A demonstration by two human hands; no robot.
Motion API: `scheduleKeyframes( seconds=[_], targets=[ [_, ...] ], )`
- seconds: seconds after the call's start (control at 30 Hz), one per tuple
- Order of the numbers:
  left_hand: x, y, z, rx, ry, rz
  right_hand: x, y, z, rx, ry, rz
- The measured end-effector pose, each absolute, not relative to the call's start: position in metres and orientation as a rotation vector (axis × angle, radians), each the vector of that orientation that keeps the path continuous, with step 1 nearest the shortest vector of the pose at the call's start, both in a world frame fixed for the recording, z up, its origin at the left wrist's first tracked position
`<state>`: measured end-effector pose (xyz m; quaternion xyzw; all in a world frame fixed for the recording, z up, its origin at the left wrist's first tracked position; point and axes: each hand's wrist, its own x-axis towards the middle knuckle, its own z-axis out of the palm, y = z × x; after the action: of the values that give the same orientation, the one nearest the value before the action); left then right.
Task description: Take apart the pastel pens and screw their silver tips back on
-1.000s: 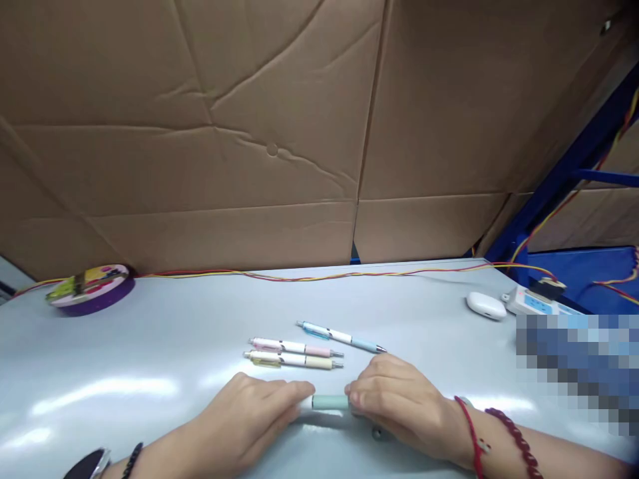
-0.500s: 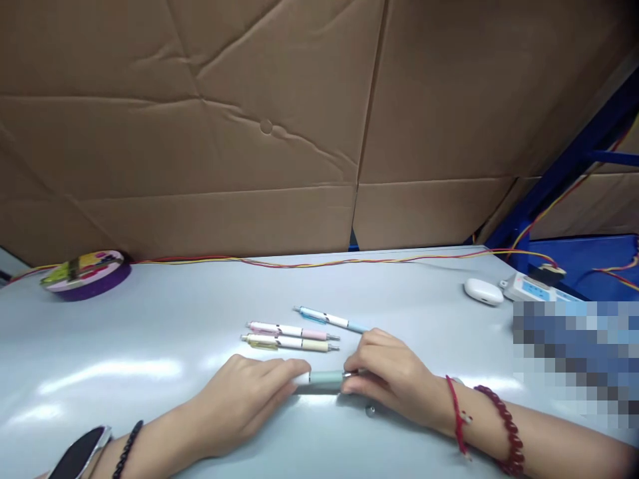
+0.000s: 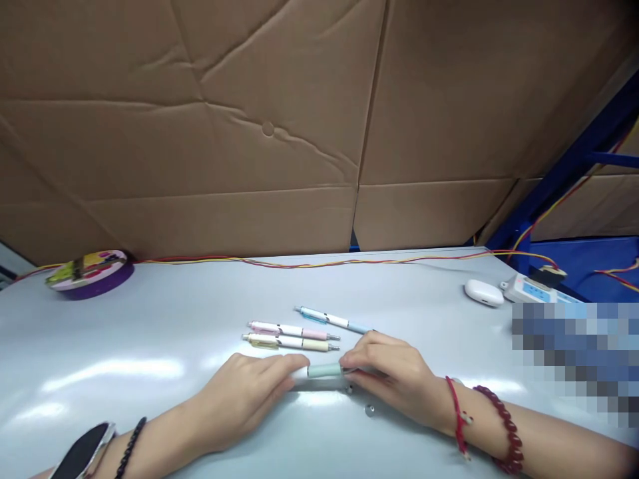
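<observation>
Three pens (image 3: 294, 330) lie just beyond the hands (image 3: 319, 389); table (image 3: 150, 332) leftward open.

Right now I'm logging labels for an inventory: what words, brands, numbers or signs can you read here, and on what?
None can be read.
Round tin: colourful lid print, too blurred to read.
White power strip: blue markings, too small.
Pens and the green pen in the left hand and right hand: no legible print.
</observation>
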<state>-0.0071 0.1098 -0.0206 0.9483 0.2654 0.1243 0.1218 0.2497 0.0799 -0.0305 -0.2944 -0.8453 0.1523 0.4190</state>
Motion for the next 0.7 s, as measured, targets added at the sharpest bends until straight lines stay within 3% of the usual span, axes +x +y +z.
scheduleKeyframes(
  seconds=[0.3,0.7],
  targets=[
    [-0.0064,0.1083,-0.0194,2.776,0.769,0.319,0.2479,0.0823,-0.0298,-0.943,-2.301,0.193],
    [-0.0060,0.1085,-0.0186,2.787,0.779,0.320,0.2503,0.0801,-0.0284,-0.932,-2.287,0.271]
  ],
)
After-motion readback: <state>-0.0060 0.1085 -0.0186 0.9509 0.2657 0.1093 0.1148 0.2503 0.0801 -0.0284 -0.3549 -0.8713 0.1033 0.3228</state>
